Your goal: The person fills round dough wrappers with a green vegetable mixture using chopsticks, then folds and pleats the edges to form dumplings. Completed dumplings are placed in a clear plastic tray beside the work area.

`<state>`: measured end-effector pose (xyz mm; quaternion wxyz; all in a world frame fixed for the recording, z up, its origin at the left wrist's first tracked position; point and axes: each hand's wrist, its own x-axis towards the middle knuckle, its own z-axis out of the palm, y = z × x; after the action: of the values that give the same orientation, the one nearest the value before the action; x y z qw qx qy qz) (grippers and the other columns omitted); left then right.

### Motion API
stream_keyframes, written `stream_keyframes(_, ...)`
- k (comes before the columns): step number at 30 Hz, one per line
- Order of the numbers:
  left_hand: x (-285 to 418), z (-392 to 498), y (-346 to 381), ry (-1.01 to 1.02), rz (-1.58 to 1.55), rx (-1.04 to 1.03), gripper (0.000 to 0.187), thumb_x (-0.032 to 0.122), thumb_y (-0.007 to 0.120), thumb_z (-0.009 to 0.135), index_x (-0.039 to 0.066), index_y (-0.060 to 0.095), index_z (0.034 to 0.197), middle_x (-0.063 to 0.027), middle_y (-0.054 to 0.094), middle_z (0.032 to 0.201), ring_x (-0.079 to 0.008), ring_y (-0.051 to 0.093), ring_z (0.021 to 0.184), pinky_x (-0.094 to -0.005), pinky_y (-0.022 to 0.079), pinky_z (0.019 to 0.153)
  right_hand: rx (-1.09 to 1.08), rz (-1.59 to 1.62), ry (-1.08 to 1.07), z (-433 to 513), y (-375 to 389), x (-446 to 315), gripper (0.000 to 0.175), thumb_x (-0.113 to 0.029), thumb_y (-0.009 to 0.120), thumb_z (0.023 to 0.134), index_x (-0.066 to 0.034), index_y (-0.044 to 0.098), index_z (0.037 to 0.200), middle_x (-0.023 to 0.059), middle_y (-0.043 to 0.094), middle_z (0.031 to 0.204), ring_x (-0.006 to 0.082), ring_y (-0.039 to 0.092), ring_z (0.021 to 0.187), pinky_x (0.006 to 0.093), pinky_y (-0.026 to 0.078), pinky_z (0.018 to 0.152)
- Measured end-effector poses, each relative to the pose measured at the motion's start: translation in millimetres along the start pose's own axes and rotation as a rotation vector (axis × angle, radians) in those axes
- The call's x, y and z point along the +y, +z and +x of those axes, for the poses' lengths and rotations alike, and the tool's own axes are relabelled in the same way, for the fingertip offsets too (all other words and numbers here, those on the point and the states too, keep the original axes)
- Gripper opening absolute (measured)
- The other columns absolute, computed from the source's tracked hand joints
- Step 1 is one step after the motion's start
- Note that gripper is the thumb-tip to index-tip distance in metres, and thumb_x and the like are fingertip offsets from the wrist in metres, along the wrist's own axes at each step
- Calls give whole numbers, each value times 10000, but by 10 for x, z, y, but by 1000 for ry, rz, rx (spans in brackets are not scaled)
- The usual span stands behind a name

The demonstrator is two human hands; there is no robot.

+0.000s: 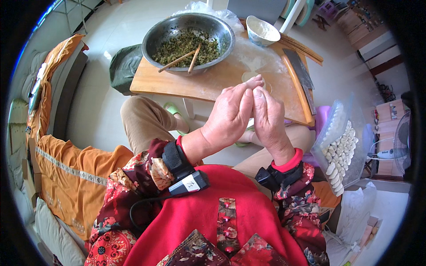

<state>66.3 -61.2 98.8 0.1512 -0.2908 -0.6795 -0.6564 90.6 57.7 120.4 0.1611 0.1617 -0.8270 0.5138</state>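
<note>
My left hand (229, 111) and my right hand (268, 118) are pressed together over the near edge of a wooden board (159, 79). Their thumbs lie side by side and the fingers curl inward. Whatever may be between them is hidden. Just beyond the fingertips, a thin round dough wrapper (249, 75) lies on the floured board. A steel basin (146, 50) of chopped green filling (186, 43) stands at the back left, with a pair of wooden chopsticks (179, 61) resting in it. To the right of my hands lies a wooden rolling pin (296, 88).
A broad dark blade (299, 69) lies beside the rolling pin. Behind it are a bowl of flour (263, 31) and bundled thin sticks (303, 50). At my right, a clear plastic container (357, 166) holds several rows of white dumplings (339, 149). A fan (402, 143) stands farther right.
</note>
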Motion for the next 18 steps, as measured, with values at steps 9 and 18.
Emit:
stream_keyframes(9, 123, 30, -25, -473, -276, -47, 317, 164, 389, 989, -40, 535, 1182, -135, 611, 775, -197, 587, 645, -335, 496, 638, 12, 107, 58, 102, 38, 56, 333, -259, 432, 991, 7, 554, 831, 133, 554, 620, 235, 579, 564, 330, 417, 514)
stream_keyframes(18, 15, 3, -164, -717, -460, -106, 816, 625, 185, 955, -70, 475, 1270, -42, 523, 674, -85, 448, 505, -225, 363, 462, -179, 565, 597, 121, 76, 79, 679, -591, 231, 966, -26, 601, 898, 56, 598, 666, 128, 576, 536, 238, 450, 486)
